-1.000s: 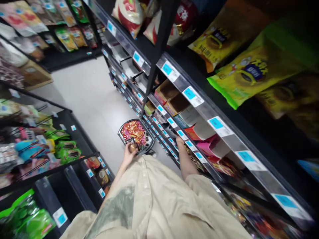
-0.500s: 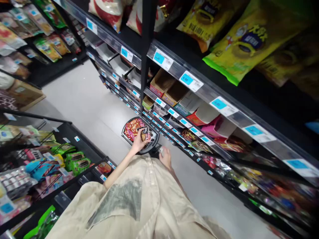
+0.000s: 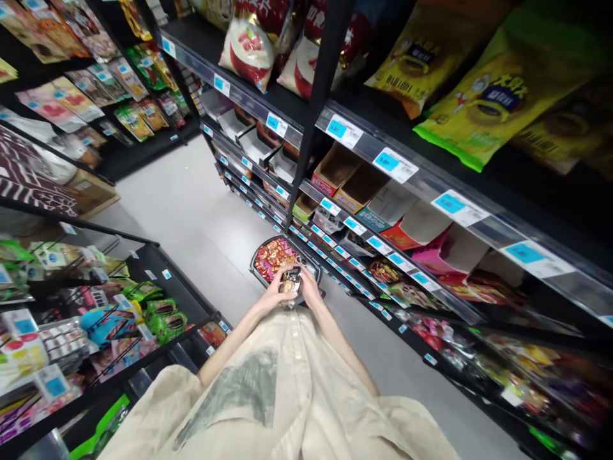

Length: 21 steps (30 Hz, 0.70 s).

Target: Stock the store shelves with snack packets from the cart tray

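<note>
- Shelving on the left holds hanging snack packs, their print too small and blurred to read; the lower rows are cut off by the frame edge.
- Left hand reaches forward from a bare forearm, fingers curled round the near side of a small packet.
- Packet sits between both hands, just above the near rim of a dark basket on the grey floor; its label is too small to make out.
- Basket is full of red and yellow wrapped sweets, and the hands hide its near edge.
- Right hand meets the packet from the other side, fingers closed against it, wrist bent inward.
- Beige shirt fills the bottom of the view and hides the legs and feet.
- Shelves on the right carry blue price tags, open cartons and large yellow bags; the lowest rows blur into streaks.
</note>
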Motion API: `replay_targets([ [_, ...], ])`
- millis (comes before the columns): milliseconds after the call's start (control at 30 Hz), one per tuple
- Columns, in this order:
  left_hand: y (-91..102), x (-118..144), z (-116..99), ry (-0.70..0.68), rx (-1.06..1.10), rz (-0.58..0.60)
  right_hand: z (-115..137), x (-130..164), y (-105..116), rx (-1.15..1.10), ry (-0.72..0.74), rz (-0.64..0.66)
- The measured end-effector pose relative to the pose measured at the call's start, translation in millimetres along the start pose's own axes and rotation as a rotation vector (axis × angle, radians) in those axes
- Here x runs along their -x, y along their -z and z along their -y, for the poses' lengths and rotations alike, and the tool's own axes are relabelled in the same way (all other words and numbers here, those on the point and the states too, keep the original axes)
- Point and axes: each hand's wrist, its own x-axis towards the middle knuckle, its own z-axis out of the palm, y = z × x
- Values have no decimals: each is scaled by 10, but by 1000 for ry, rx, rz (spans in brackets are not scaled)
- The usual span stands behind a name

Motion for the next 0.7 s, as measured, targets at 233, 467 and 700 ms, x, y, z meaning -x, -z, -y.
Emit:
replay_targets([
  [233, 46, 37, -101, 181, 327, 105, 328, 204, -51, -302, -140, 188],
  [467, -29, -14, 43, 346, 281, 218, 256, 319, 50, -276, -189, 84],
  [700, -23, -49, 191, 86, -15, 98, 96, 305, 15, -139, 9, -286],
])
